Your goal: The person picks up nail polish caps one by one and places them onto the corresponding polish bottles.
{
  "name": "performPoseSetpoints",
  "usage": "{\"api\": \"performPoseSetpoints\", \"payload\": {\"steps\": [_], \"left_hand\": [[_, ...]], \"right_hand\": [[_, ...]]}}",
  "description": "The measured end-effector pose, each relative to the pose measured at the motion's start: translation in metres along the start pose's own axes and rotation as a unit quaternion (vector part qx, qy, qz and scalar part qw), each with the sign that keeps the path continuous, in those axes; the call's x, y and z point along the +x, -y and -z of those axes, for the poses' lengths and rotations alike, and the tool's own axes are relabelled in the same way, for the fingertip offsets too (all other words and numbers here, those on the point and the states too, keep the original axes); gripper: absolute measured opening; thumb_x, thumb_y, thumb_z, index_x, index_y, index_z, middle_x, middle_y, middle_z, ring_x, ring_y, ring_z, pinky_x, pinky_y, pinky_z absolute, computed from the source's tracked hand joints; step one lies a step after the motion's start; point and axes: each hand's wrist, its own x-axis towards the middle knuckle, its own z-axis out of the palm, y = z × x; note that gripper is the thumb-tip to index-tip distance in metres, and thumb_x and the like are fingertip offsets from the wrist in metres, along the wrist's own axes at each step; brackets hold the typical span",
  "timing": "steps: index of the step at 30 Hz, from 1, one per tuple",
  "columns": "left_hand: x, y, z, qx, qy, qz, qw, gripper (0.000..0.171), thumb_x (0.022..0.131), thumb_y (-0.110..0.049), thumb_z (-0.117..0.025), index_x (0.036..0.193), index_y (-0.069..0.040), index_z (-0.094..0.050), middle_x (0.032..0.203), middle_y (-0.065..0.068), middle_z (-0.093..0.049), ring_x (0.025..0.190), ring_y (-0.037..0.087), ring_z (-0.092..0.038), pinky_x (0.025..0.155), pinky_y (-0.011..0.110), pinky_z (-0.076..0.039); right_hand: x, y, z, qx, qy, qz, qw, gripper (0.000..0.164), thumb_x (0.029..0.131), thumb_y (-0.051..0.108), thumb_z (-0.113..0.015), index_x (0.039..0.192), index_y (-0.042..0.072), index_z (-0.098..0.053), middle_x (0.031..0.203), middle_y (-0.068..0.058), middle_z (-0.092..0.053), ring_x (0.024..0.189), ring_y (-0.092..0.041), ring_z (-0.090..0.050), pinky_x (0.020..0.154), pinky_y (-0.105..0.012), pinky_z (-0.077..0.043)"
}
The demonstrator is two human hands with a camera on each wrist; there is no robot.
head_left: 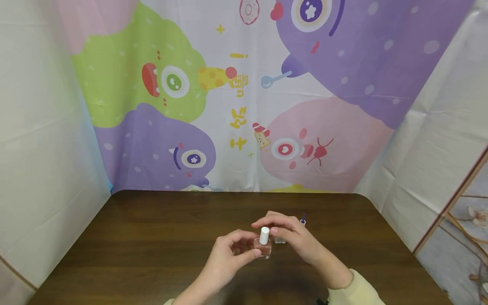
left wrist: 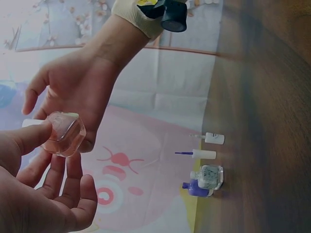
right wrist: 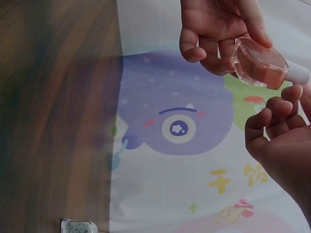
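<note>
My left hand (head_left: 230,254) pinches a nail polish bottle (head_left: 263,248) between thumb and fingers, above the table. The bottle is clear glass with pinkish-brown polish and a white cap (head_left: 264,235). Around that cap hover the loosely bent fingers of my right hand (head_left: 293,235); in the right wrist view they look close to the cap without plainly gripping it. Behind, an uncapped glitter polish bottle (left wrist: 210,177) and an uncapped purple polish bottle (left wrist: 197,188) stand together. Beside them, two white brush caps stand brush-up, one with a purple brush (left wrist: 204,154), the other paler (left wrist: 214,138).
The dark wooden table (head_left: 171,228) has rounded far corners. A cloth with cartoon monsters (head_left: 236,106) hangs along its far edge, and pale cloths (head_left: 45,127) hang at both sides. A dark device (left wrist: 174,17) sits at the right sleeve.
</note>
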Motion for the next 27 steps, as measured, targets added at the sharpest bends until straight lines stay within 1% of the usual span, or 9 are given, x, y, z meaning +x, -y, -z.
{"api": "performPoseSetpoints", "payload": {"steps": [4, 8, 10, 16, 23, 27], "left_hand": [[-0.0006, 0.0, 0.0002, -0.007, 0.004, 0.011, 0.9999, 0.027, 0.079, -0.016, -0.076, 0.103, -0.008, -0.069, 0.093, 0.008, -0.069, 0.081, 0.009, -0.061, 0.071, 0.024, -0.052], [-0.0014, -0.0005, 0.0007, -0.016, 0.006, 0.016, 0.9997, 0.028, 0.079, -0.016, -0.076, 0.105, -0.007, -0.068, 0.095, 0.009, -0.069, 0.082, 0.009, -0.061, 0.072, 0.023, -0.052], [-0.0016, -0.0013, 0.0008, -0.021, 0.007, 0.016, 0.9996, 0.028, 0.079, -0.016, -0.076, 0.105, -0.007, -0.068, 0.095, 0.01, -0.069, 0.082, 0.009, -0.061, 0.072, 0.024, -0.052], [-0.0016, -0.0031, 0.0012, -0.026, 0.003, 0.017, 0.9995, 0.028, 0.079, -0.015, -0.076, 0.105, -0.007, -0.068, 0.095, 0.01, -0.069, 0.082, 0.009, -0.061, 0.071, 0.024, -0.052], [-0.0009, -0.0038, 0.0015, -0.024, -0.003, 0.012, 0.9996, 0.028, 0.079, -0.015, -0.076, 0.105, -0.008, -0.068, 0.096, 0.008, -0.069, 0.084, 0.01, -0.062, 0.074, 0.025, -0.052], [-0.0009, -0.0041, 0.0013, -0.022, -0.004, 0.009, 0.9997, 0.028, 0.079, -0.015, -0.076, 0.104, -0.008, -0.068, 0.096, 0.008, -0.069, 0.085, 0.011, -0.063, 0.075, 0.026, -0.052]], "right_hand": [[0.0004, 0.0008, -0.0008, 0.013, 0.001, 0.01, 1.0, 0.028, 0.096, -0.001, -0.04, 0.116, -0.002, -0.06, 0.096, -0.02, -0.055, 0.09, -0.012, -0.052, 0.069, -0.028, -0.047], [0.0003, 0.0014, -0.0018, 0.014, -0.001, 0.008, 1.0, 0.024, 0.096, -0.001, -0.042, 0.111, -0.005, -0.061, 0.095, -0.016, -0.055, 0.09, -0.012, -0.051, 0.068, -0.026, -0.047], [0.0002, 0.0015, -0.0022, 0.011, -0.002, 0.009, 1.0, 0.021, 0.096, -0.001, -0.044, 0.109, -0.006, -0.06, 0.094, -0.015, -0.055, 0.089, -0.012, -0.051, 0.066, -0.025, -0.047], [0.0005, 0.0007, -0.0025, 0.0, -0.01, 0.008, 1.0, 0.019, 0.095, -0.002, -0.047, 0.108, -0.003, -0.061, 0.093, -0.014, -0.056, 0.087, -0.011, -0.052, 0.064, -0.024, -0.047], [0.0, -0.0022, -0.0005, -0.011, -0.019, -0.01, 1.0, 0.017, 0.094, -0.003, -0.05, 0.107, -0.008, -0.06, 0.094, -0.014, -0.057, 0.086, -0.011, -0.054, 0.066, -0.027, -0.05], [-0.0001, -0.0031, 0.0008, -0.018, -0.019, -0.011, 1.0, 0.017, 0.093, -0.003, -0.052, 0.107, -0.005, -0.062, 0.094, -0.013, -0.057, 0.085, -0.01, -0.053, 0.066, -0.027, -0.049]]}}
